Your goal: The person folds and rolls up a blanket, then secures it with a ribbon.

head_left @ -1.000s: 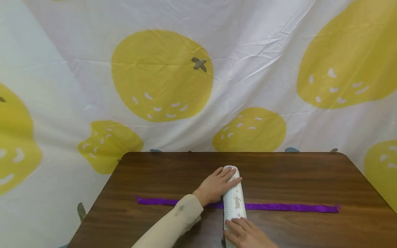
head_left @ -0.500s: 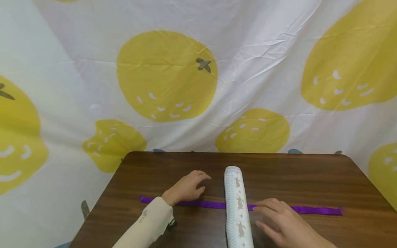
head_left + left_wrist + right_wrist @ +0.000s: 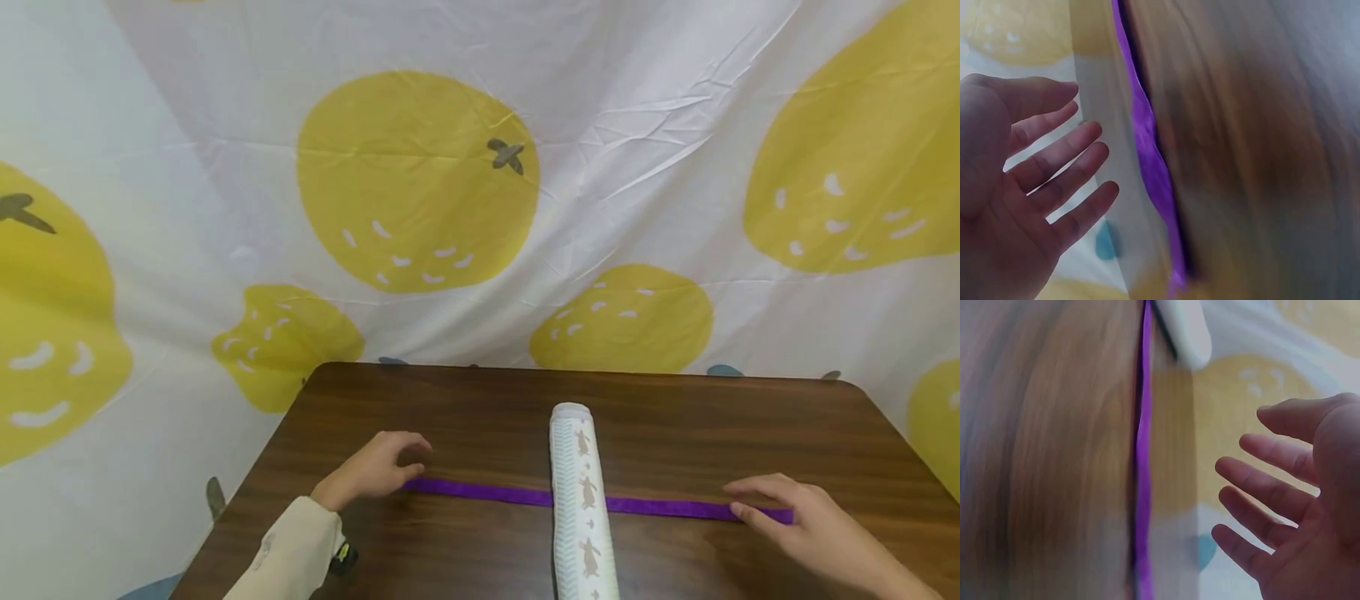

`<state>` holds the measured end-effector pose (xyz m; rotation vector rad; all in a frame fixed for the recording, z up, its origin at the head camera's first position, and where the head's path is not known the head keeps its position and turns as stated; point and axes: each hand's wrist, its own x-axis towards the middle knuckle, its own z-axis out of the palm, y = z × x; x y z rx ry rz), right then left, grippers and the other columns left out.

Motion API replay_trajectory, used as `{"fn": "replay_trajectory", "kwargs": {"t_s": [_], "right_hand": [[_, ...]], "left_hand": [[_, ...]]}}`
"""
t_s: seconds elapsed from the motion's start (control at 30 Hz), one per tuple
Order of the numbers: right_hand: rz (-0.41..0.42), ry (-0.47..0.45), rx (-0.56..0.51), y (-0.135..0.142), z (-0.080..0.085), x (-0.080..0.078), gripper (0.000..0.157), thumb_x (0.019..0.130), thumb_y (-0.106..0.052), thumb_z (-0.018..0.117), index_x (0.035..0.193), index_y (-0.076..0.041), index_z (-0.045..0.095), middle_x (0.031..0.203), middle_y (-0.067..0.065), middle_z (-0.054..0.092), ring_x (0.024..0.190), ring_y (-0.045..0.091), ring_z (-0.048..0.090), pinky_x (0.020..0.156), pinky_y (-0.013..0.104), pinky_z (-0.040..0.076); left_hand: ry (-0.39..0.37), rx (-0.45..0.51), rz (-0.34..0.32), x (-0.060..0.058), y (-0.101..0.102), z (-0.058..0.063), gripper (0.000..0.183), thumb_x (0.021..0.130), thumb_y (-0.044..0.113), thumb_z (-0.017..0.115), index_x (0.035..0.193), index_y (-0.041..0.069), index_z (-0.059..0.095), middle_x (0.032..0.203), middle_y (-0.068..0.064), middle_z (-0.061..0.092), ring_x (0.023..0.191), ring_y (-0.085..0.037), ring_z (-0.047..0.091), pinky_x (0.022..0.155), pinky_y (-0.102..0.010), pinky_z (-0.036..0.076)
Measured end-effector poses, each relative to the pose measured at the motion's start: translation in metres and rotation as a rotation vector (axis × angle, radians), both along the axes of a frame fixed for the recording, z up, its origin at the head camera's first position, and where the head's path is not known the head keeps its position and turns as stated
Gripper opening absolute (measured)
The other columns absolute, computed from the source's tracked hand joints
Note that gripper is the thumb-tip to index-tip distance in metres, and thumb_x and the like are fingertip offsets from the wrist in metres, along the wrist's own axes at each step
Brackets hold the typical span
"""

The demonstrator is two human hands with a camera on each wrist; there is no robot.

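A long white roll (image 3: 581, 492), printed with brown rabbits and a blue herringbone band, lies across the middle of a purple ribbon (image 3: 491, 492). The ribbon runs sideways, passing beneath the roll. My left hand (image 3: 377, 468) hovers by the ribbon's left end, holding nothing; its fingers are spread and relaxed in the left wrist view, beside the ribbon (image 3: 1149, 134). Near the right end is my right hand (image 3: 806, 517), likewise with loose, spread fingers and nothing in it. The right wrist view shows the ribbon (image 3: 1142, 456) apart from those fingers, and the roll's rounded end (image 3: 1188, 334).
Everything lies on a dark brown wooden table (image 3: 450, 408) with rounded far corners. Right behind its far edge hangs a white cloth backdrop (image 3: 600, 208) with large yellow fruit prints. A dark band (image 3: 343, 558) shows at the left sleeve's cuff.
Both hands have let go of the roll and moved apart, the left one leftward and the right one rightward, toward the ribbon's two ends. The roll stays on the ribbon.
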<state>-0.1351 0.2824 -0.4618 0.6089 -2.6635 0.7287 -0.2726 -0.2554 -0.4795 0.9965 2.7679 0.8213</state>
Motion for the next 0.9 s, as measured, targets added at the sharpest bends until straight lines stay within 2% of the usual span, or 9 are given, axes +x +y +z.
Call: {"fn": "replay_trajectory", "kwargs": {"t_s": [0.07,0.2,0.27,0.3,0.4,0.47,0.57,0.73,0.9], "right_hand": [[-0.075,-0.091,-0.006,0.016,-0.002,-0.002,0.023,0.086,-0.014,0.076,0.109,-0.016,0.072,0.108,-0.002,0.072,0.099,-0.005,0.061,0.070,0.024,0.056],[-0.178,-0.229,0.034,0.039,-0.008,-0.008,0.022,0.090,-0.024,0.073,0.110,-0.015,0.072,0.112,0.007,0.072,0.099,-0.001,0.062,0.071,0.027,0.057],[-0.198,-0.277,0.047,0.047,-0.011,-0.010,0.024,0.091,-0.025,0.072,0.111,-0.012,0.071,0.112,0.011,0.072,0.101,0.014,0.067,0.074,0.035,0.058],[-0.209,-0.287,0.058,0.050,-0.013,-0.011,0.025,0.091,-0.025,0.072,0.111,-0.011,0.071,0.112,0.011,0.072,0.102,0.017,0.067,0.075,0.037,0.058],[-0.216,-0.313,0.068,0.056,-0.018,-0.014,0.028,0.090,-0.025,0.074,0.111,-0.008,0.071,0.112,0.014,0.071,0.106,0.042,0.063,0.081,0.055,0.053],[-0.212,-0.310,0.070,0.058,-0.022,-0.017,0.029,0.087,-0.025,0.075,0.110,-0.007,0.071,0.112,0.015,0.071,0.106,0.047,0.061,0.082,0.061,0.050],[-0.206,-0.266,0.088,0.059,-0.028,-0.022,0.029,0.083,-0.024,0.080,0.107,-0.011,0.072,0.109,0.010,0.072,0.103,0.036,0.064,0.083,0.057,0.051],[-0.192,-0.133,0.116,0.061,-0.037,-0.027,0.027,0.074,-0.018,0.086,0.097,-0.018,0.073,0.097,-0.005,0.071,0.092,-0.003,0.058,0.076,0.026,0.051],[-0.134,-0.102,0.066,0.061,-0.045,-0.031,0.023,0.073,-0.007,0.084,0.087,-0.018,0.069,0.086,-0.012,0.064,0.079,-0.008,0.054,0.066,0.021,0.048]], "left_hand": [[-0.012,0.006,0.025,-0.001,-0.012,-0.004,0.022,0.090,0.008,0.069,0.112,0.005,0.068,0.113,-0.009,0.071,0.111,-0.032,0.064,0.096,-0.051,0.050],[-0.075,0.014,0.078,-0.003,-0.032,-0.012,0.024,0.089,0.012,0.073,0.112,0.006,0.068,0.110,-0.007,0.071,0.107,-0.029,0.065,0.094,-0.051,0.050],[-0.101,0.019,0.106,-0.004,-0.040,-0.015,0.024,0.088,0.014,0.075,0.111,0.008,0.069,0.107,-0.004,0.071,0.104,-0.026,0.065,0.093,-0.050,0.050],[-0.113,0.026,0.115,-0.005,-0.042,-0.016,0.024,0.087,0.014,0.076,0.110,0.009,0.069,0.105,-0.003,0.071,0.102,-0.025,0.065,0.092,-0.049,0.050],[-0.138,0.045,0.139,-0.006,-0.048,-0.020,0.024,0.085,0.015,0.077,0.108,0.012,0.070,0.099,0.002,0.069,0.096,-0.020,0.063,0.088,-0.043,0.050],[-0.151,0.052,0.145,-0.007,-0.051,-0.022,0.022,0.084,0.014,0.078,0.105,0.012,0.070,0.094,0.004,0.066,0.091,-0.016,0.060,0.083,-0.036,0.049],[-0.178,0.063,0.147,-0.006,-0.054,-0.025,0.019,0.083,0.012,0.079,0.101,0.013,0.071,0.088,0.005,0.063,0.084,-0.012,0.056,0.076,-0.028,0.046],[-0.212,0.077,0.143,-0.006,-0.054,-0.029,0.016,0.084,0.010,0.077,0.099,0.013,0.070,0.082,0.006,0.061,0.076,-0.010,0.054,0.070,-0.024,0.044],[-0.239,0.087,0.148,-0.005,-0.054,-0.029,0.010,0.085,0.007,0.075,0.092,0.012,0.071,0.076,0.004,0.061,0.072,-0.012,0.053,0.065,-0.025,0.043]]}}
